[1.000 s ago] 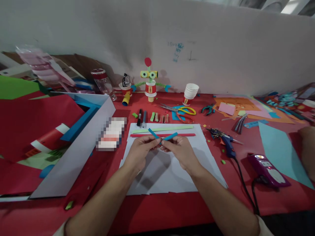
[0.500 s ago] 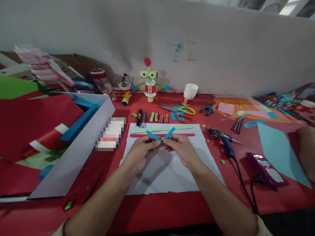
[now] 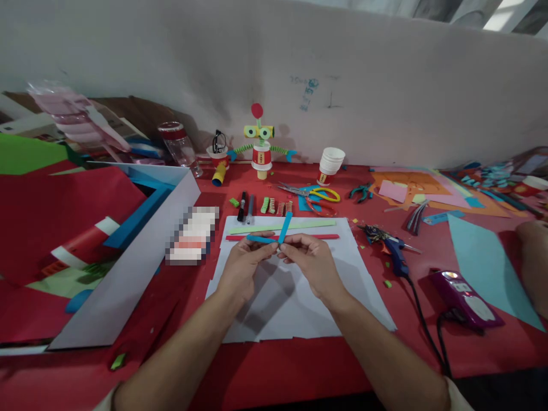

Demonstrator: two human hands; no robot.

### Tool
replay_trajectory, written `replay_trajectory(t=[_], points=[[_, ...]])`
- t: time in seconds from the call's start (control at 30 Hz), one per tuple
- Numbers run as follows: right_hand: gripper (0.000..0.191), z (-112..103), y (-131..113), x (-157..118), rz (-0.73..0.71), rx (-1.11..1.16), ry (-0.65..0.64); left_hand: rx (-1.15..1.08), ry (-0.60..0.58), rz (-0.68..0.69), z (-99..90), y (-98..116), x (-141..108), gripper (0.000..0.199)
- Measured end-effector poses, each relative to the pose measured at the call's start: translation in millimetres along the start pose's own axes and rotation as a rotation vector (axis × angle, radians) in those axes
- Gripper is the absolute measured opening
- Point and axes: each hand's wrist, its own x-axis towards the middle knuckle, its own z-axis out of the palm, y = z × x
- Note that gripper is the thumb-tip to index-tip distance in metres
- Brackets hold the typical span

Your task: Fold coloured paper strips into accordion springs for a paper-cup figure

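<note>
A folded blue paper strip is pinched between both hands over the white paper. My left hand grips it near the fold, and one arm of the strip lies over its fingers. My right hand pinches the same fold from the other side, with the second arm pointing up. Just beyond the fingers lie a light green strip and a red strip. The fingertips hide part of the fold.
A paper-cup figure stands near the wall. Scissors, markers, a glue gun and a purple device surround the paper. A white box is at left. Another person's arm shows at right.
The blue strip has turned anticlockwise: its left arm is now nearly level and its right arm stands steeper. My hands stay close together around the fold.
</note>
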Motion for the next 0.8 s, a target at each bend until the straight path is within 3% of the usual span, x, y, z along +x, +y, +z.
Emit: replay_trajectory(t=[0.3, 0.5, 0.8], points=[[0.011, -2.9, -2.8, 2.2, 0.118, 0.100, 0.005, 0.011, -0.038, 0.036, 3.4, -5.4, -4.7, 0.020], [0.014, -1.3, -2.5, 0.7, 0.117, 0.180, -0.030, 0.004, 0.009, 0.078, 7.4, -5.7, -7.6, 0.013], [0.014, -9.2, -2.7, 5.9, 0.184, 0.226, -0.040, -0.135, -0.123, -0.065, -0.7, -4.1, 0.0, 0.018]])
